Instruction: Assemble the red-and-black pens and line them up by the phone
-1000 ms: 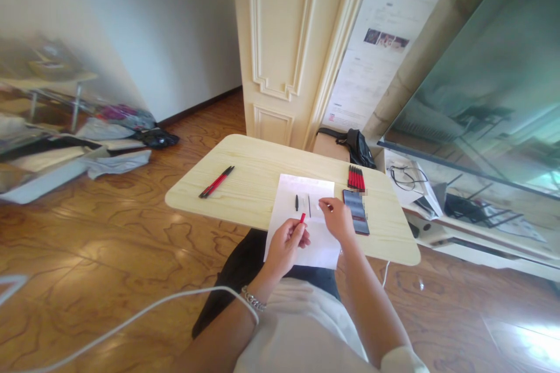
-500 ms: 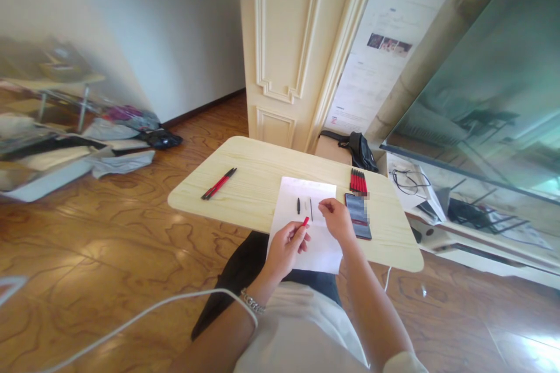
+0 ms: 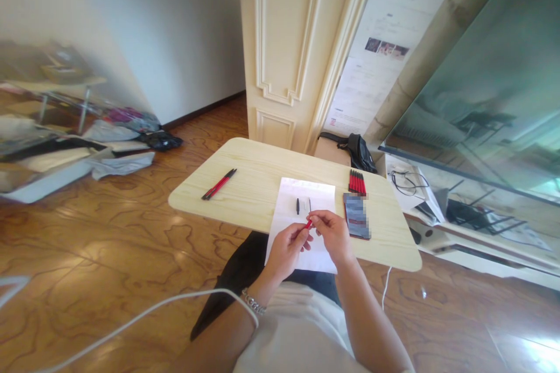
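Note:
My left hand [image 3: 289, 247] is closed around a red pen barrel [image 3: 308, 224], just above a white sheet of paper [image 3: 286, 192]. The fingertips of my right hand [image 3: 332, 233] pinch at the barrel's upper end; any small part between them is hidden. Beyond my hands, a black pen part [image 3: 298, 206] lies on the paper. To its right is a thin dark pen refill [image 3: 310, 204], partly covered by my right hand. A small pale piece between these two is too faint to name.
Two red-and-black pens [image 3: 219, 184] lie at the left of the light wooden table [image 3: 254, 157]. On the right, a row of several similar pens [image 3: 357, 183] sits above a phone [image 3: 356, 215]. A white cable [image 3: 175, 302] crosses by my left forearm.
My right hand has moved left from beside the refill to the end of the red barrel, and its fingers now meet it. My left hand has stayed nearly in place.

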`<control>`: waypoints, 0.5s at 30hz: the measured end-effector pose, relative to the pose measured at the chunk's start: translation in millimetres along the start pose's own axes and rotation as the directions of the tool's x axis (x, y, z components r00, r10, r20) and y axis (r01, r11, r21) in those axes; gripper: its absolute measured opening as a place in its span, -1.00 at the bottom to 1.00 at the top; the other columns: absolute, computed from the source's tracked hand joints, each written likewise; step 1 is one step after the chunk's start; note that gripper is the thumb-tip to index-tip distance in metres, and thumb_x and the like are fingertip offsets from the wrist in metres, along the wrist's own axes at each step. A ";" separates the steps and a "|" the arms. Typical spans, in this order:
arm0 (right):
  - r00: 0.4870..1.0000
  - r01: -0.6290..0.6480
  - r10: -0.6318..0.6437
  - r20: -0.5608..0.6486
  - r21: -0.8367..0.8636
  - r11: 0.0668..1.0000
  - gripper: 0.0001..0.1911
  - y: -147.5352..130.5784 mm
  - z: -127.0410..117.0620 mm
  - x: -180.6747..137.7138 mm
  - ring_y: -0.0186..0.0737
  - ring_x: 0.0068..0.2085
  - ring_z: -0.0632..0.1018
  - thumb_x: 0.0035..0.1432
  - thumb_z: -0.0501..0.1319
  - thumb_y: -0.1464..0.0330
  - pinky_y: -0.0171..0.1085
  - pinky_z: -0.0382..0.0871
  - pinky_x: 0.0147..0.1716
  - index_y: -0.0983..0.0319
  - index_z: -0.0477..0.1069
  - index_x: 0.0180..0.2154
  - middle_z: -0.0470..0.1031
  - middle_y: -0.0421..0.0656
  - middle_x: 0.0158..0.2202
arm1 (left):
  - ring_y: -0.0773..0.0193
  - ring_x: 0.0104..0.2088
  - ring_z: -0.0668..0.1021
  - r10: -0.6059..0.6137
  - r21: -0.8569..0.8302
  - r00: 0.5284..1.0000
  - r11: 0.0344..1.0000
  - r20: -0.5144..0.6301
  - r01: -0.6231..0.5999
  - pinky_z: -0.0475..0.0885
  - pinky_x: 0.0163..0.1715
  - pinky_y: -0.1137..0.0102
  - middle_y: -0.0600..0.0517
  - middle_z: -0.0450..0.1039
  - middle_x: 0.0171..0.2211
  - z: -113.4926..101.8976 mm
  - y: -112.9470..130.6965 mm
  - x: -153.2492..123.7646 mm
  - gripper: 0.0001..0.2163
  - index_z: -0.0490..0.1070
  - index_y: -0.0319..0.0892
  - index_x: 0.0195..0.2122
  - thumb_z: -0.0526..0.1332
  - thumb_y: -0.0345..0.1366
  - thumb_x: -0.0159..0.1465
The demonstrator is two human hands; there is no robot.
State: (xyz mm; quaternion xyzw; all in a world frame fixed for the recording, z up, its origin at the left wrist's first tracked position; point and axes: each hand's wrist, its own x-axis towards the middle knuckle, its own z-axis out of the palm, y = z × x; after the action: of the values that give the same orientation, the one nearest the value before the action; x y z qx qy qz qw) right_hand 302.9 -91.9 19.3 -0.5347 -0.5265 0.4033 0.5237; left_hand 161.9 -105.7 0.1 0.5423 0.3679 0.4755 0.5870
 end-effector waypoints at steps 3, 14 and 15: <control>1.000 0.001 -0.001 -0.026 -0.013 1.000 -0.74 0.1 -3.1 -1.4 -0.35 -0.51 0.37 0.08 0.22 0.22 -0.34 0.24 -0.52 0.24 0.51 -0.26 0.52 -0.15 -0.42 | 0.31 -0.48 0.50 -0.007 -0.001 1.000 1.000 0.002 0.007 0.34 -0.48 0.43 -0.05 0.51 -0.39 0.2 -3.4 0.3 -0.62 0.43 -0.25 -0.13 0.11 -0.02 0.26; 0.998 -0.007 0.006 -0.069 -0.027 1.000 -0.72 -1.7 -3.5 -6.4 -0.33 -0.51 0.37 0.07 0.24 0.19 -0.32 0.24 -0.52 0.24 0.52 -0.26 0.54 -0.14 -0.40 | 0.32 -0.49 0.50 -0.033 -0.001 0.999 0.999 0.002 0.033 0.31 -0.48 0.44 -0.03 0.51 -0.41 -0.4 -10.4 0.4 -0.65 0.43 -0.24 -0.15 0.12 -0.04 0.26; 0.998 -0.008 0.005 -0.063 -0.044 0.999 -0.72 -1.3 -3.2 -6.4 -0.33 -0.51 0.37 0.07 0.24 0.18 -0.32 0.25 -0.52 0.24 0.52 -0.26 0.53 -0.14 -0.40 | 0.31 -0.49 0.50 -0.036 -0.002 0.999 0.999 0.003 0.036 0.31 -0.48 0.44 -0.03 0.50 -0.41 -0.4 -10.4 0.4 -0.65 0.43 -0.24 -0.15 0.12 -0.04 0.26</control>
State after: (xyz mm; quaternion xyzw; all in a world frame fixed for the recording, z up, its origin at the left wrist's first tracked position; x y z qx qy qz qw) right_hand 305.0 -98.8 20.2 -0.5603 -0.5170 0.3760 0.5267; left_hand 163.3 -104.8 -10.2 0.5357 0.3761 0.4645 0.5964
